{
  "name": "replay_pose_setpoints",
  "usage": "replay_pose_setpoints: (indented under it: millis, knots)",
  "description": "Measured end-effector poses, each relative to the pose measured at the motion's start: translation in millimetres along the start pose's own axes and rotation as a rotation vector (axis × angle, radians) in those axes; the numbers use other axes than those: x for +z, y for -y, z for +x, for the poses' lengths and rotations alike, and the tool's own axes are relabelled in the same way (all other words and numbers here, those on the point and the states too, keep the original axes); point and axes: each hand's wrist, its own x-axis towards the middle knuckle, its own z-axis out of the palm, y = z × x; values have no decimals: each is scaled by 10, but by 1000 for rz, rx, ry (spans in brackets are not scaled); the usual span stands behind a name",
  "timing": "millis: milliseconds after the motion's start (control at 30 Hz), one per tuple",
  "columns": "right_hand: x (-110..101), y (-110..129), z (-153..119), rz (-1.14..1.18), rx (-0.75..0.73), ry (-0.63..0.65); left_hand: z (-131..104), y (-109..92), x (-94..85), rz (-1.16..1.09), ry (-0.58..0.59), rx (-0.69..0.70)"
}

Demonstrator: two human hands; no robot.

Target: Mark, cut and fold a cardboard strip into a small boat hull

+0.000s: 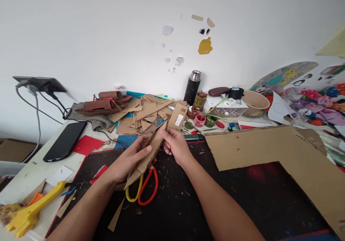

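Observation:
A long, narrow cardboard piece (151,154) with raised edges is held slanting above the dark cutting mat (178,212). My left hand (133,158) wraps round its left side, the thumb lying across the inside. At the upper end, my right hand (175,144) pinches the cardboard between thumb and curled fingers. Scissors with one yellow and one red handle loop (155,194) lie beneath the piece; their blades are hidden. A thin cardboard scrap (116,216) rests on the mat near my left forearm.
A large L-shaped cardboard sheet (253,147) covers the mat's right side. Cardboard scraps (148,111), a model boat (102,106), a black flask (193,88) and open paint jars (200,119) line the back. At left are a phone (65,141) and a yellow glue gun (37,208).

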Motion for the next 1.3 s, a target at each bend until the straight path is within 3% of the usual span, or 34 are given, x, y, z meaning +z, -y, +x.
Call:
replay_pose_setpoints:
  millis: [167, 267, 400, 500, 633, 733, 867, 1133, 1300]
  knots:
    - [2, 28, 4, 89, -20, -124, 17, -102, -175, -148, -46, 110]
    - [0, 55, 12, 166, -27, -188, 46, -105, -227, -299, -16, 178]
    - [48, 59, -7, 224, -21, -179, 38, -94, -203, -375, 52, 334]
    - [113, 29, -39, 247, -4, -152, 16, -100, -178, -384, 37, 429]
    - [158, 0, -59, 294, -4, -160, 56, -82, -140, -459, -46, 372]
    - [147, 15, -56, 329, -8, -229, 130, -11, -78, -379, -111, 242]
    - [136, 41, -53, 343, 7, -298, 185, 102, -6, -299, -96, 207]
    - [136, 44, -39, 366, 61, -379, 137, 145, -33, 72, 119, 262]
    - [135, 44, -36, 396, 133, -343, 66, 157, 82, 241, 38, 463]
